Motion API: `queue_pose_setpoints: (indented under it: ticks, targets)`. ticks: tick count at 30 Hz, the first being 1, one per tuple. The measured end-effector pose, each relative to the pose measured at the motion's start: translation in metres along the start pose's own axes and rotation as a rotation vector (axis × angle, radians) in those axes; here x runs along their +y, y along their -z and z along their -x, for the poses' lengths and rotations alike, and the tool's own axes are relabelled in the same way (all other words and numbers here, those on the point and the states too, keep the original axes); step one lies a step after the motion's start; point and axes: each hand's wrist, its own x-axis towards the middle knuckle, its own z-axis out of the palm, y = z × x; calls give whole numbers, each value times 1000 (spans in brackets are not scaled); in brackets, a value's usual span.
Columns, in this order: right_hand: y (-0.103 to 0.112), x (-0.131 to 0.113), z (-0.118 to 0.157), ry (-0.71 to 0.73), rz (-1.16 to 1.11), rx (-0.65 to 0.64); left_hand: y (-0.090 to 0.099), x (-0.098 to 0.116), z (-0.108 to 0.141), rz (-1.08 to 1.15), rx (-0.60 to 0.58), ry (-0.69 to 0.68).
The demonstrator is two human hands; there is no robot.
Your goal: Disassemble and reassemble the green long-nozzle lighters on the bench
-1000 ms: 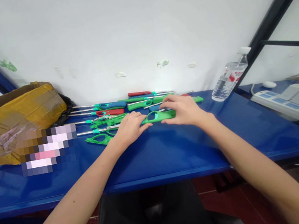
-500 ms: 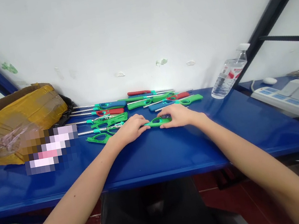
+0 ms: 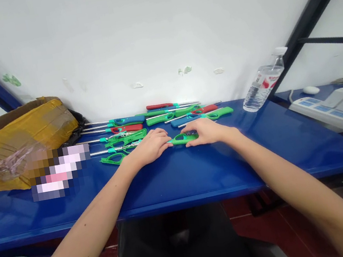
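A green lighter handle [image 3: 178, 139] lies level between my two hands, just over the blue table. My right hand [image 3: 205, 131] grips its right end between thumb and fingers. At its left tip, the thumb and fingertips of my left hand [image 3: 153, 146] pinch the narrow end. Open green handle shells with metal rods lie left of my left hand, one green shell [image 3: 113, 158] nearest. Beyond both hands are several assembled lighters, among them a red one [image 3: 157, 106] by the wall and a green one [image 3: 222, 112] behind my right hand.
On the left sits a taped cardboard box [image 3: 25, 145], with a pixelated patch in front of it. A water bottle [image 3: 262, 86] stands at the back right. Further right lies a white power strip [image 3: 338, 114] with plugs. The blue table's [image 3: 188, 183] front edge runs below my hands.
The fingers of my left hand have shifted slightly at the tip of the green handle. Both hands keep nearly the same place, and the view has moved a little.
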Motion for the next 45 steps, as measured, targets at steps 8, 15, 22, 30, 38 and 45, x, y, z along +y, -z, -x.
queue_pose_setpoints:
  ticks: [8, 15, 22, 30, 38, 45]
  targets:
    - [-1, -22, -3, -7, 198, 83, -3, 18, -2, -181, 13, 42]
    - [-14, -22, -5, 141, 220, 176, -11, 20, -5, -264, -11, 74]
    - [-36, -10, -5, 305, 462, 340, -18, 17, -4, -264, -5, 81]
    - [-43, -1, -4, 396, 497, 427, -24, 14, -2, -324, 21, 35]
    - [-45, -1, -4, 343, 443, 348, -23, 15, -3, -262, 36, 20]
    - [-41, 10, 3, 322, 449, 410, -23, 4, 4, -319, 133, 44]
